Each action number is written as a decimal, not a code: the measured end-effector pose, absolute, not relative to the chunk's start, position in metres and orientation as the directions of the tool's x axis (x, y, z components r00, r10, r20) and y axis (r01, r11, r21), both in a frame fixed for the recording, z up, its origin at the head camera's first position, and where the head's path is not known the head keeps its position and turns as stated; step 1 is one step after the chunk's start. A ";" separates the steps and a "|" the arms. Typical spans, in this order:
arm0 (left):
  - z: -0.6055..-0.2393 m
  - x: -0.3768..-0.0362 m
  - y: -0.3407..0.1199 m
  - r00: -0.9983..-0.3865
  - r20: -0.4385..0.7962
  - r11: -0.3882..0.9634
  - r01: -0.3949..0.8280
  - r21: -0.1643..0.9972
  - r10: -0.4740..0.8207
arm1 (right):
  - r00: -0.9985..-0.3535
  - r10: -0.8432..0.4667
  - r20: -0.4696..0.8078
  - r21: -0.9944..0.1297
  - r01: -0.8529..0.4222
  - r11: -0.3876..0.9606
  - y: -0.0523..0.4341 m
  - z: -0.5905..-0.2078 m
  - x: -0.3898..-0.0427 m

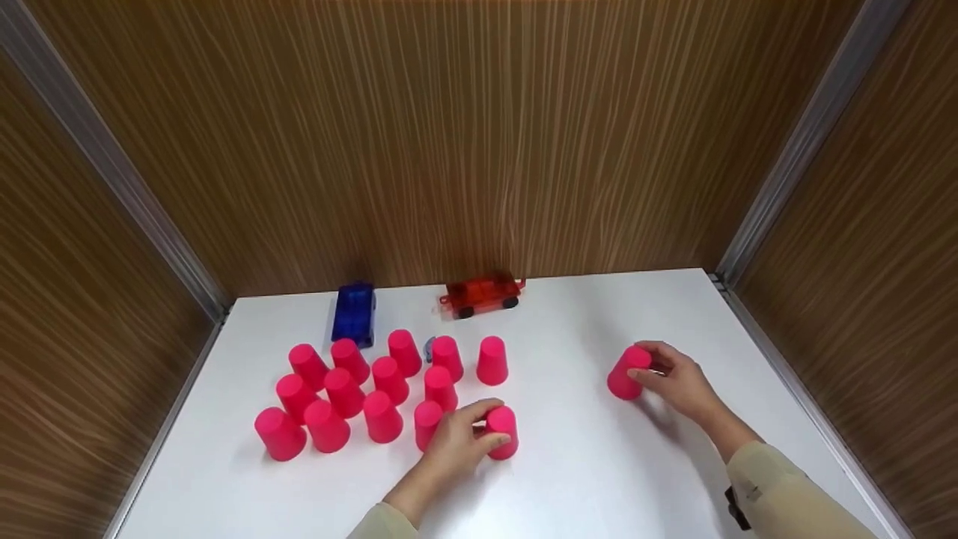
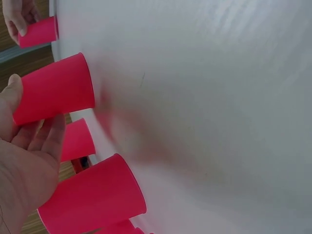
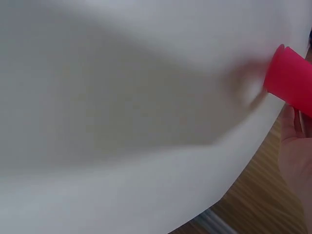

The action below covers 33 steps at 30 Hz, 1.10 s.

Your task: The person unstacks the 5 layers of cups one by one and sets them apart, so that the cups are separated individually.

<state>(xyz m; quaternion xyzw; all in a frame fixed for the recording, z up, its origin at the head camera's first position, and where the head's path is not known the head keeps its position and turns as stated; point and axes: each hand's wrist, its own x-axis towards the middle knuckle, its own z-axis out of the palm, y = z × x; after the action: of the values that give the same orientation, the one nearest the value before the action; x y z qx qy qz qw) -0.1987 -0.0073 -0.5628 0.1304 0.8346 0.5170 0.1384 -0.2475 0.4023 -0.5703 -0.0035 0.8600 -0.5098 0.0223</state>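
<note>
Left hand: the left hand (image 1: 460, 442), low in the centre of the head view, curls thumb and fingers round the near cup (image 1: 502, 431); the left wrist view shows the thumb (image 2: 10, 92) on one side of the wall and the fingers (image 2: 46, 139) on the other.
Near cup: it stands upside down on the white table (image 1: 584, 471), rim down, closed base up, at the right end of the front row.
Right hand: the right hand (image 1: 677, 382), at middle right, wraps its fingers round the lone cup (image 1: 627, 372), which stands well apart from the group.
Lone cup: it is inverted and leans slightly left, its long axis near upright.
Handling: the cups look like thin, light, smooth plastic, likely easy to tip or squash; a soft grip round the mid wall or the base end seems safest.
Cup group: about a dozen pink cups (image 1: 344, 391) stand inverted at lower left, close together, all with axes upright.
Far edge: a blue toy car (image 1: 353, 312) and a red toy car (image 1: 481, 294) sit by the wooden back wall (image 1: 449, 135).
</note>
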 end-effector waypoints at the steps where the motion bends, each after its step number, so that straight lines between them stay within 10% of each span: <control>1: -0.563 -0.199 -0.007 -0.928 -0.095 0.434 0.076 0.898 0.360 | -0.999 -0.041 -0.019 -0.882 -0.002 0.471 0.398 -0.571 -0.248; 33: -0.561 -0.201 -0.009 -0.926 -0.133 0.462 0.049 0.886 0.353 | -0.970 -0.242 0.000 -0.911 -0.100 0.401 0.276 -0.559 -0.262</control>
<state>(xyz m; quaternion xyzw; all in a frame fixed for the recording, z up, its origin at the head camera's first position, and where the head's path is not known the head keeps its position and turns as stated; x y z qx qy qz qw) -0.2015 -0.0093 -0.5610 0.1194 0.8416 0.5047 0.1504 -0.2618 0.2761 -0.5586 -0.1025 0.8344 -0.5375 0.0660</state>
